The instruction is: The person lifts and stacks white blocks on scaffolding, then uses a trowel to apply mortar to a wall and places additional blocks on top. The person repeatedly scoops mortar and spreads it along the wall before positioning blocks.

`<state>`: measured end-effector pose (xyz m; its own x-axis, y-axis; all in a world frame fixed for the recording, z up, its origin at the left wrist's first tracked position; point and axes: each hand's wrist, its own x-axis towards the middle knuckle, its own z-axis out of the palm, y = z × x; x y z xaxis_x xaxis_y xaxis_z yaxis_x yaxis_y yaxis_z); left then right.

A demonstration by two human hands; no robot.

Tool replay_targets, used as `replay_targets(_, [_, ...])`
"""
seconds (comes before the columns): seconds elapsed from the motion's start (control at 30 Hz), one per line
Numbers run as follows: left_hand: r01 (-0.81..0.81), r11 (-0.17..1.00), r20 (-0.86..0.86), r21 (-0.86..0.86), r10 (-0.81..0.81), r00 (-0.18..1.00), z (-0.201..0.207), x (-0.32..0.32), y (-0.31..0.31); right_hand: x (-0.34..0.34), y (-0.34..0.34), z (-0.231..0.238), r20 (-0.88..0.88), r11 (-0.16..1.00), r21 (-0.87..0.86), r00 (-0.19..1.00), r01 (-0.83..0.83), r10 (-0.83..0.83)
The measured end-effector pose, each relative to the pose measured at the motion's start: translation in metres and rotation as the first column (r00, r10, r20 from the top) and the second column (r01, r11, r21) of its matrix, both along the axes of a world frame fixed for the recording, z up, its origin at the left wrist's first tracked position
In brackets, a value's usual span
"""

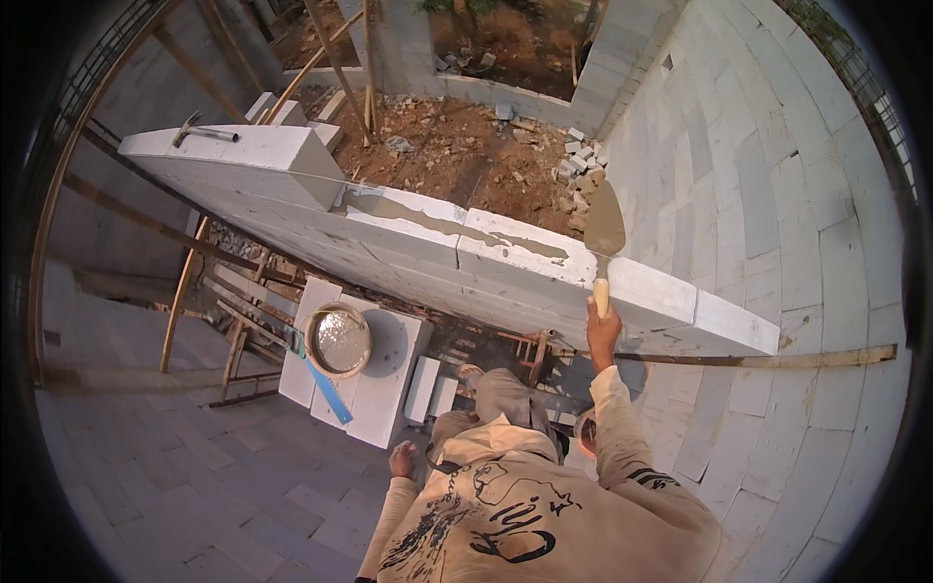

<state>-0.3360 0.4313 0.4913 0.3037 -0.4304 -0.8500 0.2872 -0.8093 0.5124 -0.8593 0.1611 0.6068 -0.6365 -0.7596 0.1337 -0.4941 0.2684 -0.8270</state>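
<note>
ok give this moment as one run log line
right hand: grips pale-handled pointed trowel | left hand: low beside body | grey mortar strip: atop white rectangular-block wall

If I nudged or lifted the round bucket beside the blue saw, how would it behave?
The bucket would probably feel heavy, since wet-looking grey mix sits inside. Tilting could well spill it: the top is open and the mix looks shiny. A light push might slide it rather than tip it, as it stands on flat white blocks.

Bright daylight; bucket (339, 375) throws dark shadow rightward; fisheye curves right wall (729, 194); corners black.
</note>
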Motion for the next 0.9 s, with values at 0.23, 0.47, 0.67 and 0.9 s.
replay_targets(0.23, [0.038,0.999,0.064,0.003,-0.038,0.997,0.011,0.002,-0.026,0.015,0.023,-0.023,0.025,0.998,0.01,0.998,0.059,-0.059])
replay_targets(0.47, [-0.021,1.0,0.06,-0.013,0.021,0.998,0.007,0.004,-0.035,-0.007,0.017,0.003,0.708,0.993,-0.115,0.703,0.031,0.06])
replay_targets(0.67, [0.026,1.0,0.034,-0.015,-0.025,0.999,0.014,-0.012,-0.03,-0.009,0.045,-0.024,0.942,0.965,-0.232,0.276,0.121,0.192])
replay_targets(0.9, [0.121,0.99,0.026,-0.073,-0.12,0.992,0.012,-0.02,-0.026,-0.035,0.062,-0.045,0.966,0.957,-0.249,0.1,0.148,0.236])
